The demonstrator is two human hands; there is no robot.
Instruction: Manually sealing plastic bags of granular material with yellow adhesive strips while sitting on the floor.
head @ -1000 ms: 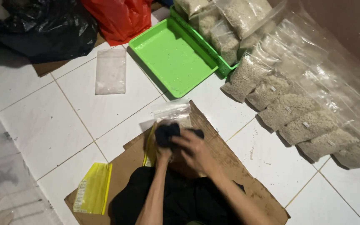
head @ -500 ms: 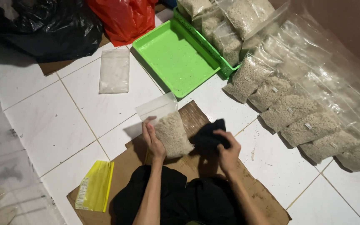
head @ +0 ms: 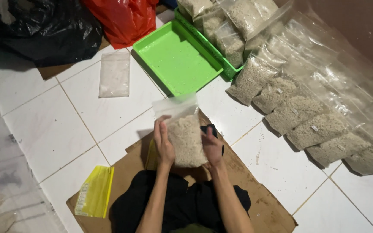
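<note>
Both the left hand (head: 164, 144) and right hand (head: 212, 146) clasp a soft, sagging clear grain bag (head: 185, 139) by its sides, just below the green tray (head: 175, 58); best supported underneath.

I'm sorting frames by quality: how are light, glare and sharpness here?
Head view: light is dim and uneven; the white floor tiles carry soft sheen; the row of clear grain-filled bags glints; the clear bag of pale grain between both hands is fairly sharp; corners darken.
</note>
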